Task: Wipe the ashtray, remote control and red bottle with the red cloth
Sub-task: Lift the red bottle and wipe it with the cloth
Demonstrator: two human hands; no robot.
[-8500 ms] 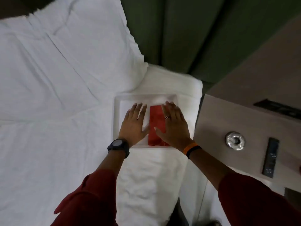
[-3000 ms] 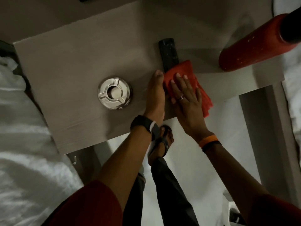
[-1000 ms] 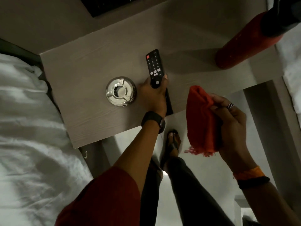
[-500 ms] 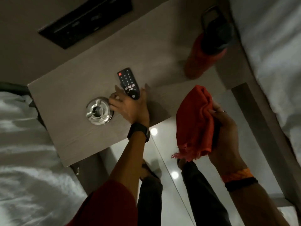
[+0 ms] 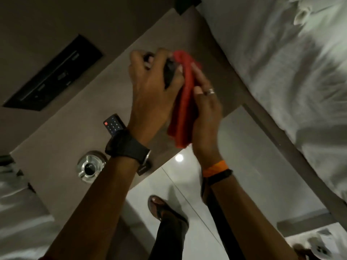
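Hotel bedroom: white bedding (image 5: 293,59) flanks nightstand (image 5: 62,139).

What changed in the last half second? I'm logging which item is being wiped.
The left hand left the remote control and gripped the red bottle's black top; the right hand pressed the red cloth against it. Remote and ashtray stayed put.

bedside corner, seen from above

a grey-brown desk (image 5: 62,139) sits between white bedding (image 5: 293,72) on the right and more at the left edge; a dark switch panel (image 5: 53,80) is set in the wall, and glossy pale floor (image 5: 253,166) lies below.
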